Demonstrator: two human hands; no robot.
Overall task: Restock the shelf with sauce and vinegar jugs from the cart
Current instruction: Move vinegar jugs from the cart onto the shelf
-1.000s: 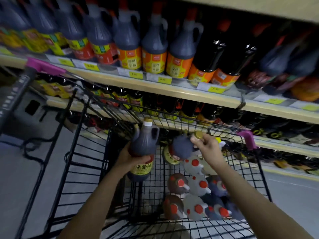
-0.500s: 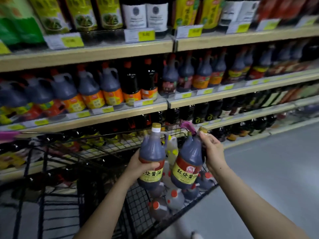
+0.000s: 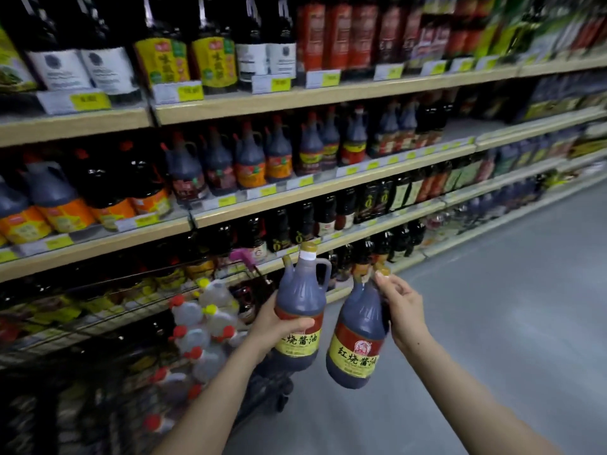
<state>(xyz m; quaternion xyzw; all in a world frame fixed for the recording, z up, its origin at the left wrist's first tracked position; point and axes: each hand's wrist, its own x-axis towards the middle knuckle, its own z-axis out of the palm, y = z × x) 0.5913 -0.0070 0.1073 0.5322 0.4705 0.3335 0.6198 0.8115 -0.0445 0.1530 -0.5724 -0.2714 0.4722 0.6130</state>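
Two dark soy-sauce jugs are hanging in the air in front of the shelving, clear of the cart and not yet on any shelf. The left jug (image 3: 300, 318) is standing upright because the left hand (image 3: 274, 325) is wrapping its fingers round the body at the label band, a grip that is keeping the gold cap up and the weight steady. The right jug (image 3: 358, 336) is tilting, its base swinging toward the camera, since the right hand (image 3: 402, 310) is gripping it high up by the neck and handle and letting the body dangle below. The two hands are apart, each clamped on its own jug, which looks like a way of carrying two per trip. To the left, the wire cart (image 3: 197, 290) is still holding pale jugs with red and yellow caps (image 3: 197, 326), so restocking seems far from finished. The middle shelf (image 3: 328, 185) is carrying similar handled jugs, with a bare stretch toward its right end; that is probably where these belong.
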